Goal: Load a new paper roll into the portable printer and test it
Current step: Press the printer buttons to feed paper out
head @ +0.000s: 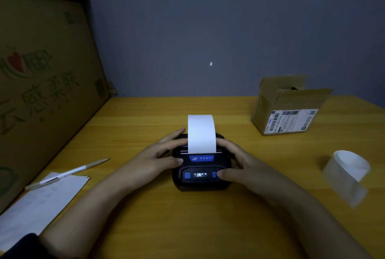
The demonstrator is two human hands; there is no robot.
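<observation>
Holding the printer (201, 167) w/ both hands, you've got it sitting mid-table (187, 227), square in front of you. Your left hand (160, 154) wraps its left side: fingers spread over the top edge beside the paper, thumb resting on the front face near the blue label. Your right hand (235, 161) cups the right side the same way, and its thumb tip lies on or right at the blue button to the right of the small lit screen; the dim light makes it hard to say if it's actually pressing. A 2nd blue button sits left of the screen, untouched. A white paper strip (201, 133) stands up out of the slot on top, between your two hands, curling back away from you at its upper end; it looks blank from this side. Off to your right, well apart from the printer, a loose curl of paper (348, 173) lies on the table, partly unrolled. Far right, near the wall, an open cardboard box (289, 109) w/ a shipping label on its side. On your left, a pen (68, 173) rests across a white sheet (41, 200) at the table edge, and big cartons (41, 84) w/ green print stand along that side.
</observation>
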